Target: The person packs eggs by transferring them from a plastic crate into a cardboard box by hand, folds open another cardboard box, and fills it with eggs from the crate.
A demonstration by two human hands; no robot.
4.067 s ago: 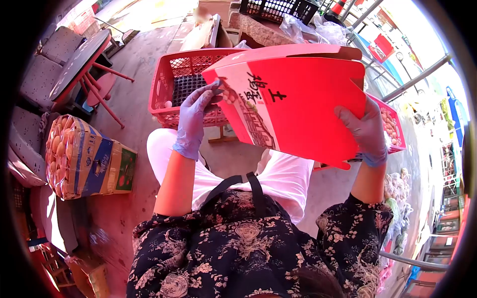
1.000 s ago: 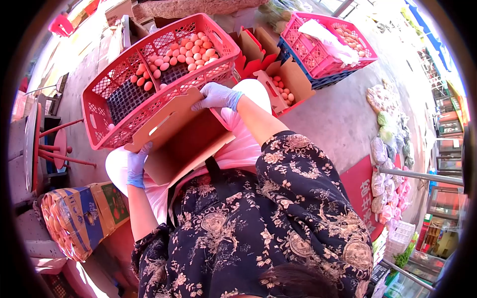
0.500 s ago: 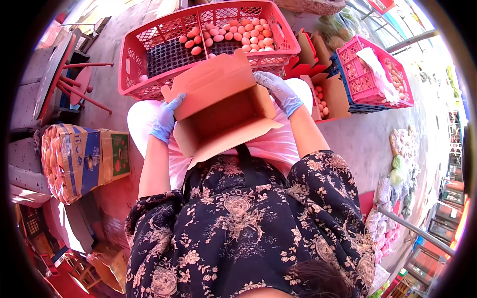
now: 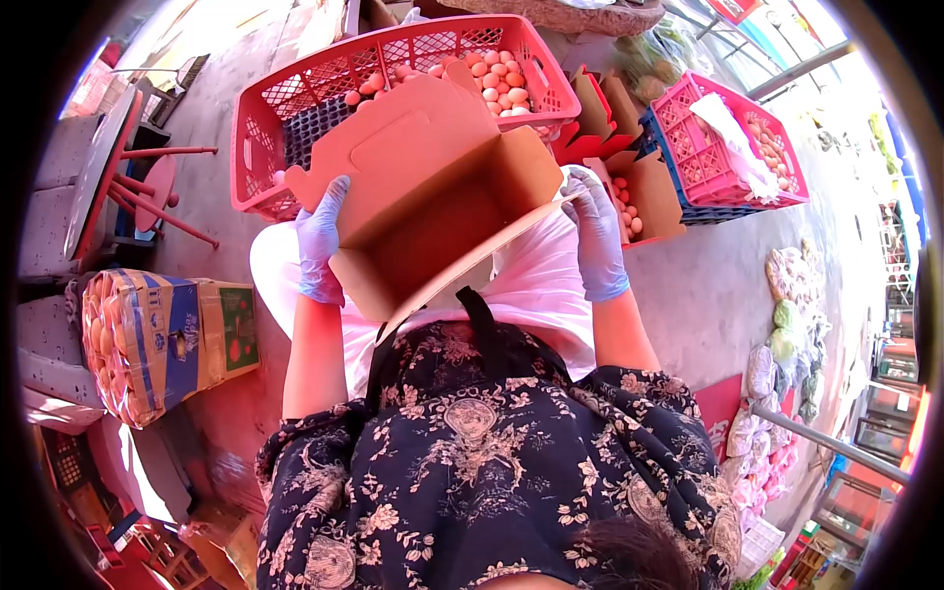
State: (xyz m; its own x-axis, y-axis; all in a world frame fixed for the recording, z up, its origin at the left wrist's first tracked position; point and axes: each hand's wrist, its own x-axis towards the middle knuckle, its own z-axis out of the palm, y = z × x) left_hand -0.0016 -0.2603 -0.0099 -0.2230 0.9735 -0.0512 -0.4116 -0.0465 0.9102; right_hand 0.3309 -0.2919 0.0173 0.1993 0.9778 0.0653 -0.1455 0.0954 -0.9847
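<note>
An unfolded cardboard box point(image 4: 447, 231) sits tilted over my lap with its lid and flaps open, and its visible inside holds nothing. My left hand point(image 4: 322, 236), in a blue glove, grips the box's left side, thumb up along the lid edge. At the other end, my gloved right hand point(image 4: 596, 231) pinches the corner of the near flap; part of its fingers is behind the cardboard. Just beyond the box stands a red plastic crate point(image 4: 258, 147) with brown eggs point(image 4: 501, 84) and dark egg trays point(image 4: 313, 128), partly covered by the lid.
To the right are open cartons, one holding eggs point(image 4: 626, 205), and a pink crate point(image 4: 693, 123) stacked on a blue one. A taped carton of eggs point(image 4: 162, 334) stands at left, near a round table point(image 4: 103, 172). Bagged produce point(image 4: 787, 324) lies at far right.
My right hand has moved from the box's far right side down to the near flap's corner. The box has tilted, its right end rising, and the flap has swung up.
</note>
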